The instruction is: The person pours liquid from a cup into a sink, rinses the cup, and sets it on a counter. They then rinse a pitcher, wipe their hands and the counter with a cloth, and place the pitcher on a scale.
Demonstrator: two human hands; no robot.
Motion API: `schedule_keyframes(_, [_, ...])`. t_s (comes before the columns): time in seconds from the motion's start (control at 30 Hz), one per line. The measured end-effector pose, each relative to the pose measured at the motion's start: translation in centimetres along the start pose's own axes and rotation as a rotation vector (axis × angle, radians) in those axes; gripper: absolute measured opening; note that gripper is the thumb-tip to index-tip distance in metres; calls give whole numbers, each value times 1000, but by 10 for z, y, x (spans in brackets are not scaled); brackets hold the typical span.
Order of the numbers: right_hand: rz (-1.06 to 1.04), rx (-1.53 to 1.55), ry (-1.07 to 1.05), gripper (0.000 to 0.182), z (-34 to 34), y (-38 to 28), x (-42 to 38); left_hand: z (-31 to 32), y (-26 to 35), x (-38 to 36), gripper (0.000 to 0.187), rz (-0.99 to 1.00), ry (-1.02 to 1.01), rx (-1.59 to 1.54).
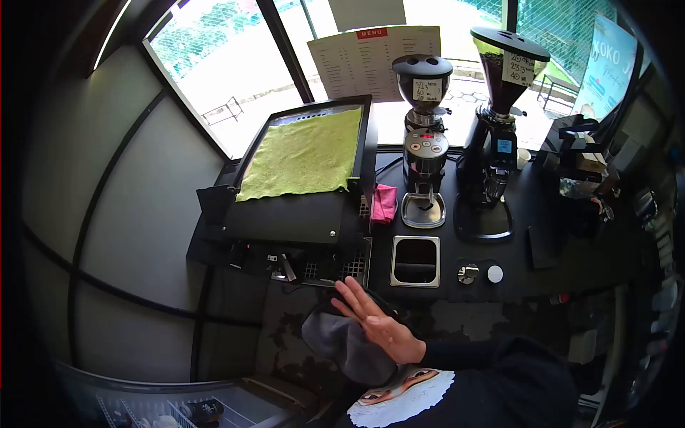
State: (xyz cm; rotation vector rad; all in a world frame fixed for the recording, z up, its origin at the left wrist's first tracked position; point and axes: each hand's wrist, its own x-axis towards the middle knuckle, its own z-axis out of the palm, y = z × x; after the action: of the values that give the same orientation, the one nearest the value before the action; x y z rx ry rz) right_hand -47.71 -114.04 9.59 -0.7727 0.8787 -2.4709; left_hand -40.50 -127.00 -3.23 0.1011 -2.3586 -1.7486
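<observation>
My right hand (382, 324) reaches in from the right in a black sleeve (485, 364), with its fingers stretched out and spread. Beside and below it is a dark grey, soft-looking fabric thing (342, 342), which overlaps the hand's lower side in this view. The fingertips point at the front edge of a black espresso machine (285, 221), near its drip grate (353, 267). A green cloth (303, 153) lies spread over the top of that machine. My left hand is out of view.
Two coffee grinders, a shorter one (426, 153) and a taller one (499, 143), stand by the window. A pink cloth (384, 204), a metal-rimmed knock box (416, 262) and a tamper (467, 274) sit on the counter. An open fridge drawer (235, 403) is at lower left.
</observation>
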Motion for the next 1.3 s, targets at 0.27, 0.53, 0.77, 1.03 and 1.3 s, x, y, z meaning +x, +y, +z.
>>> schedule_keyframes(0.27, [212, -1558, -158, 81, 18, 86, -22, -17, -35, 49, 70, 181, -301, -186])
schedule_keyframes(0.53, [236, -1940, 244, 90, 51, 63, -51, -18, -36, 30, 76, 235, -535, -258])
schedule_keyframes(0.77, [-80, -1207, 245, 91, 70, 2, -92, 17, -1, 22, 82, 343, -675, -227])
schedule_keyframes(1.03, [-67, -1925, 801, 92, 70, -41, -223, 104, 58, -52, 66, 167, -844, -702])
schedule_keyframes(1.3, [-250, -846, 704, 108, 83, -118, -364, 210, 199, -134, 35, 477, -695, -407])
